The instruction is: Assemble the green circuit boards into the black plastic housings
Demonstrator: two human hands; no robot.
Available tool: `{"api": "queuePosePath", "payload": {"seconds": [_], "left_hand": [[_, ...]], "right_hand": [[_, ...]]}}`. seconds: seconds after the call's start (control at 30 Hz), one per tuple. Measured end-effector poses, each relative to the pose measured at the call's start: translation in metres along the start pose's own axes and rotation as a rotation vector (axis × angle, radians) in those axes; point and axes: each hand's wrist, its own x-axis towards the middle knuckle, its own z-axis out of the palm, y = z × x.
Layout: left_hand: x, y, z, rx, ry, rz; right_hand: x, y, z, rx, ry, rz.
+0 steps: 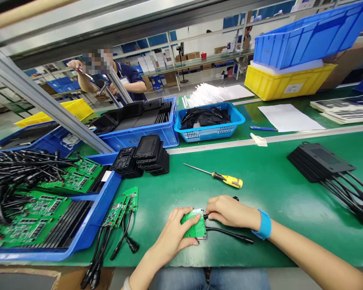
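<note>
My left hand (178, 229) grips a green circuit board (196, 227) by its left side, the thumb and fingers spread around it. A dark rim shows along the board's lower and right edges; whether it is a housing, I cannot tell. My right hand (226, 211), with a blue wristband, is closed at the board's upper right edge on a black cable (206, 216), most of which the fingers hide. Below that hand, a second black cable (230, 234) runs from the board to a connector on the right. A yellow-and-black screwdriver (226, 179) lies beyond both hands.
Left are a blue bin (105, 205) of cabled boards and several loose boards (121, 207). Black housings (151, 155) stand stacked behind. A blue basket (210, 135) holds black parts; finished-looking cabled units (320, 161) lie right. Across the bench a person (130, 80) works.
</note>
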Motion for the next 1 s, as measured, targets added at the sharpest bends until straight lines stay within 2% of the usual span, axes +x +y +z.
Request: {"api": "queuePosePath", "payload": {"seconds": [0.2, 0.4, 0.47, 0.57, 0.73, 0.8, 0.87, 1.0], "left_hand": [[-0.002, -0.002, 0.005, 0.023, 0.025, -0.003], [-0.001, -0.004, 0.006, 0.041, 0.05, 0.036], [-0.001, -0.003, 0.006, 0.057, 0.047, 0.035], [0.0, -0.002, 0.005, 0.08, 0.036, 0.017], [0.0, 0.002, 0.005, 0.108, 0.048, 0.004], [0.0, 0.002, 0.005, 0.124, 0.053, 0.014], [0.0, 0.003, 0.005, 0.133, 0.055, 0.025], [0.002, 0.005, 0.004, 0.135, 0.044, 0.042]], "right_hand": [[-0.003, -0.01, 0.022, -0.105, 0.106, 0.016], [-0.002, -0.015, 0.025, -0.25, 0.108, -0.222], [-0.003, -0.016, 0.027, -0.29, 0.111, -0.244], [-0.008, -0.018, 0.029, -0.326, 0.135, -0.176], [-0.023, -0.028, 0.033, -0.255, 0.233, 0.104], [-0.026, -0.035, 0.038, -0.235, 0.268, 0.166], [-0.027, -0.042, 0.044, -0.266, 0.305, 0.138], [-0.026, -0.047, 0.052, -0.356, 0.386, -0.021]]}}
